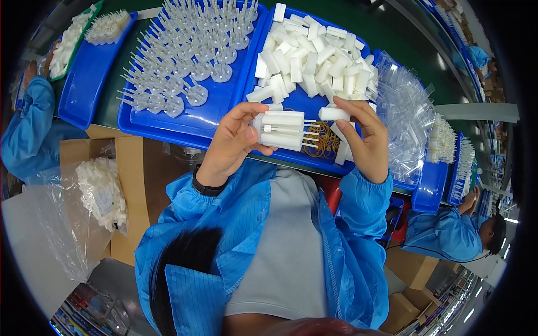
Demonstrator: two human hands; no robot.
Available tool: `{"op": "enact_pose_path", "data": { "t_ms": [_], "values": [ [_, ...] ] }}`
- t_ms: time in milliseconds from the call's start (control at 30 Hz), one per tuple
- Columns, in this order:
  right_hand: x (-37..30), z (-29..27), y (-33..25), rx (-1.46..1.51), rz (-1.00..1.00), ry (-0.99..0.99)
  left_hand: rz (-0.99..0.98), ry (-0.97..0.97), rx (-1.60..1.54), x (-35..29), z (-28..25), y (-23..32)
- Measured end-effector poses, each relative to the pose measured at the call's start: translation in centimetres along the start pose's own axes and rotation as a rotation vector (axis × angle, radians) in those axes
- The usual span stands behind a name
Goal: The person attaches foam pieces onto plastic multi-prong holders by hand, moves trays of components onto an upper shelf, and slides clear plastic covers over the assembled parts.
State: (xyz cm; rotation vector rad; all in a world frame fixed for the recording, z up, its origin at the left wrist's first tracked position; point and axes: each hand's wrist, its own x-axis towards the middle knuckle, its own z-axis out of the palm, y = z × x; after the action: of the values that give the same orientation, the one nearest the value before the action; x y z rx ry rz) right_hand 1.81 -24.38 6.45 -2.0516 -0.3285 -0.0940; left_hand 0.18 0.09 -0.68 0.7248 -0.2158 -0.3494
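Your left fingers clasp a pronged stand, right fingers pinch a white block. A slack pinch could drop it

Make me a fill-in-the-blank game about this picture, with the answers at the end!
The right grip holds one small block, and its colour is ____.
The left grip holds an assembly whose thin rods point toward the person's ____ side.
The black band sits on the wrist just behind the ____ grip.
The tray under the big heap of blocks is coloured ____.

Missing words: white; right; left; blue.
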Motion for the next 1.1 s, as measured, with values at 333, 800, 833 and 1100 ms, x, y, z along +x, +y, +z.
{"op": "enact_pose_path", "data": {
  "t_ms": [333,800,833,1100],
  "values": [
    [-1.0,-0.8,-1.2,0.126,-0.019,0.082,-0.007,0.018,0.004,0.1,0.4,0.2],
    [-0.4,-0.7,-4.3,-0.339,-0.568,0.064,0.005,0.011,0.047,0.0,0.1,0.0],
    [-0.4,-0.7,-4.4,-0.364,-0.602,0.045,0.003,0.01,0.047,0.0,0.1,0.0],
    [-0.7,-0.9,-4.3,-0.437,-0.696,0.036,-0.006,0.016,0.018,-0.1,0.1,0.1]
  ]
}}
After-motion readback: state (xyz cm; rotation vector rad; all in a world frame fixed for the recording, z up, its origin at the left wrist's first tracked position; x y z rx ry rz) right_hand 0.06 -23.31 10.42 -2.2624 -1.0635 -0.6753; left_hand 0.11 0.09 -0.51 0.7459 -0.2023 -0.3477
